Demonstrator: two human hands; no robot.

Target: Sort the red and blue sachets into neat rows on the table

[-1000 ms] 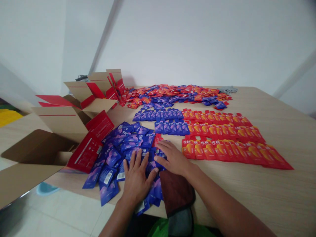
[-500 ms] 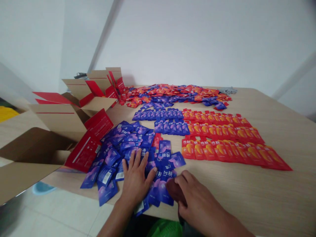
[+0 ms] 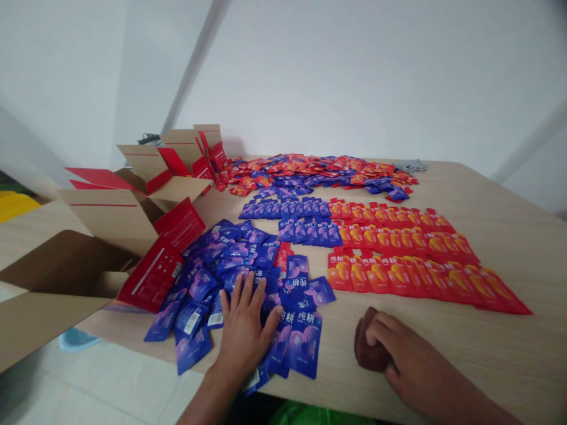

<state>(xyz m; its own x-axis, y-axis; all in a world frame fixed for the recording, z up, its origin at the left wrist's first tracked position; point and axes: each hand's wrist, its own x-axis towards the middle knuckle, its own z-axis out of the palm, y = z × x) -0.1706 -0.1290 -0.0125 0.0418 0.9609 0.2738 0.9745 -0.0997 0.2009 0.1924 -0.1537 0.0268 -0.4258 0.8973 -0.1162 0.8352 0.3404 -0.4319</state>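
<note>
My left hand [image 3: 245,321] lies flat with its fingers spread over a loose heap of blue-purple sachets [image 3: 201,283] near the table's front edge. At the heap's right side, a purple sachet [image 3: 305,342] lies face up beside my thumb. Over the bare wood to the right, my right hand [image 3: 405,354] is closed around a folded dark brown cloth [image 3: 370,342]. Beyond it, red-orange sachets [image 3: 385,271] overlap in several rows. Shorter rows of purple sachets [image 3: 308,230] continue to their left.
Opened cardboard boxes with red outsides [image 3: 153,274] line the table's left side. A mixed pile of red and purple sachets [image 3: 319,171] stretches along the back. Grey cloth [image 3: 411,166] lies at the far right. Something green [image 3: 310,413] is below the front edge.
My right hand has moved right with the brown cloth, from the edge of the purple sachets onto the wood. My left hand has stayed on the heap.
</note>
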